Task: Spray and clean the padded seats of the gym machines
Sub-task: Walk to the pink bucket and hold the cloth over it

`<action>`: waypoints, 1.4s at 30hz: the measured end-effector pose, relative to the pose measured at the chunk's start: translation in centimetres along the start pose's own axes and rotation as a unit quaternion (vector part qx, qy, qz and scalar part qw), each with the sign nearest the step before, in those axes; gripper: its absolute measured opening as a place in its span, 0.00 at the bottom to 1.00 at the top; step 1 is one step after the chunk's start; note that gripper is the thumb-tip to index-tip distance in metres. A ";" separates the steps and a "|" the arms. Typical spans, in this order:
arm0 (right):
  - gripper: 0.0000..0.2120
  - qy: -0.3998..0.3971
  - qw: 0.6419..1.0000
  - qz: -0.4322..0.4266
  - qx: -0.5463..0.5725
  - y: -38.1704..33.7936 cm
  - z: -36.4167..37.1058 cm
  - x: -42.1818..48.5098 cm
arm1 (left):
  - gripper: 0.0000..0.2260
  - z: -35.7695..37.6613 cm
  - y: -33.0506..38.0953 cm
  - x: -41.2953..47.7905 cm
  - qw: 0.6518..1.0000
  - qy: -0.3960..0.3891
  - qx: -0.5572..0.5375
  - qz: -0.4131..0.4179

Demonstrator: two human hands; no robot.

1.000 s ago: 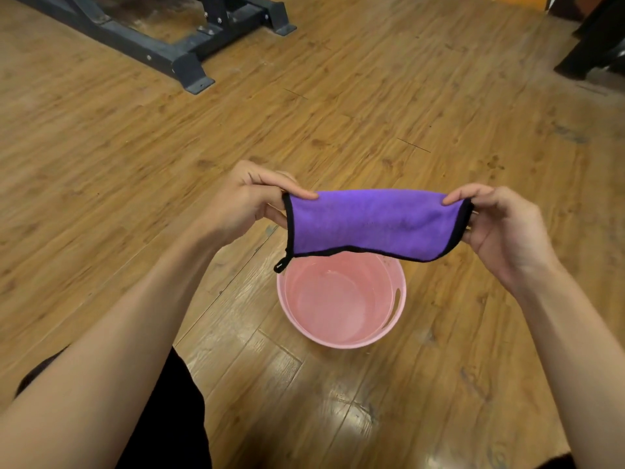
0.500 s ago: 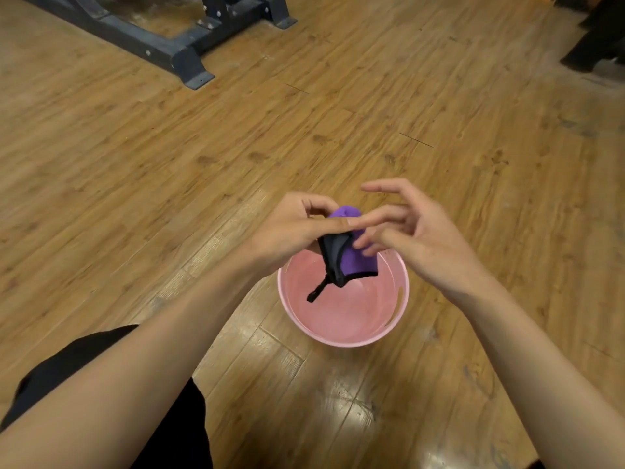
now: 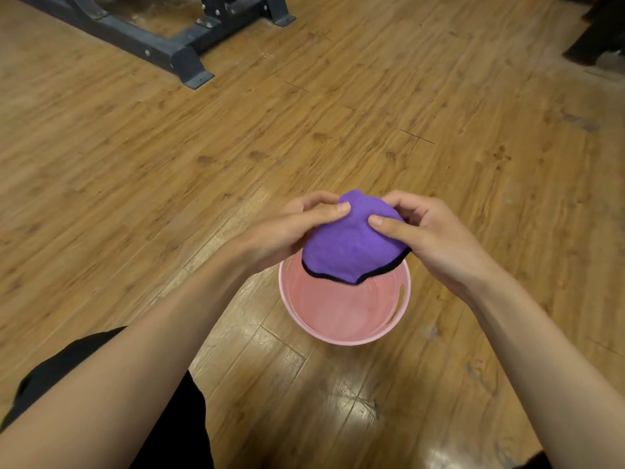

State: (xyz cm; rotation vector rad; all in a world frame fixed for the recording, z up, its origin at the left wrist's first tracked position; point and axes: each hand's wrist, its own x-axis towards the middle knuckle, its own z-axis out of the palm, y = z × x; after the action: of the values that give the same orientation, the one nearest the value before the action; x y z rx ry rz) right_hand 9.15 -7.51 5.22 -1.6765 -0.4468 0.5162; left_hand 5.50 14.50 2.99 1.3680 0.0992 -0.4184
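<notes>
A purple cloth with black trim (image 3: pixel 348 248) is held folded between both hands, just above the far rim of a pink plastic bucket (image 3: pixel 341 338) on the wooden floor. My left hand (image 3: pixel 287 231) pinches the cloth's left side with thumb on top. My right hand (image 3: pixel 429 238) grips its right side the same way. The cloth's lower edge hangs over the bucket's opening. The bucket's inside looks wet and shiny; no padded seat or spray bottle is in view.
The dark steel base frame of a gym machine (image 3: pixel 176 45) lies on the floor at the top left. Another dark object (image 3: pixel 598 38) sits at the top right corner. My black-clothed knee (image 3: pixel 169 434) is at the bottom left.
The cloth was stretched wide between both hands, then bunched together in the left hand. Now both hands hold it folded into a smaller pad over the bucket.
</notes>
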 end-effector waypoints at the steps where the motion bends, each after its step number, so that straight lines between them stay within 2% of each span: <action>1: 0.06 -0.019 1.000 0.003 -0.012 -0.1 0.1 -0.1 | 0.17 0.3 -0.2 0.0 1.000 -0.025 0.003 -0.004; 4: 0.09 -0.039 0.998 0.052 0.001 -0.2 -0.4 -0.4 | 0.17 0.8 -0.4 -0.1 0.998 -0.057 0.023 0.011; 7: 0.13 -0.021 0.995 0.094 0.019 0.0 -1.3 -0.8 | 0.28 1.7 -0.8 0.3 0.998 -0.039 0.041 0.036; 8: 0.13 0.001 0.994 0.105 0.028 0.2 -1.4 -0.9 | 0.27 2.2 -0.8 0.4 0.997 -0.027 0.050 0.044; 11: 0.12 0.060 0.979 0.171 0.092 1.3 -1.6 -1.2 | 0.16 3.6 -1.3 0.9 0.990 0.028 0.108 0.085; 15: 0.20 0.019 0.940 0.281 0.195 2.9 -1.4 -2.2 | 0.16 4.7 -2.0 1.6 0.984 0.075 0.111 0.114; 17: 0.20 0.045 0.932 0.282 0.223 3.5 -1.4 -2.4 | 0.15 5.3 -2.4 1.8 0.976 0.109 0.139 0.124; 20: 0.14 0.105 0.930 0.271 0.225 3.9 -1.9 -2.4 | 0.15 6.4 -3.4 2.3 0.975 0.146 0.136 0.100; 24: 0.06 0.184 0.929 0.283 0.150 5.2 -3.0 -3.2 | 0.10 7.5 -5.3 3.2 0.994 0.098 0.051 -0.020; 28: 0.04 0.243 0.913 0.309 0.107 7.5 -3.4 -3.9 | 0.11 8.8 -8.5 4.6 0.988 0.115 0.087 -0.046; 34: 0.08 0.247 0.915 0.309 0.084 11.1 -2.6 -4.0 | 0.11 9.3 -12.1 6.0 0.980 0.132 0.111 -0.104; 40: 0.08 0.227 0.927 0.281 0.101 12.9 -2.5 -3.8 | 0.10 9.7 -13.2 6.4 0.967 0.195 0.140 -0.085; 42: 0.09 0.233 0.920 0.295 0.113 13.5 -2.6 -3.5 | 0.12 9.4 -13.2 6.5 0.970 0.185 0.128 -0.091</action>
State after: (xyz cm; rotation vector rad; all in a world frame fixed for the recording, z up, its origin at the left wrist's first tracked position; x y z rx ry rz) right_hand 7.85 -13.74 -7.46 -1.6266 0.4706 0.5497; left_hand 5.31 2.06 -9.26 1.6890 0.4962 -0.3308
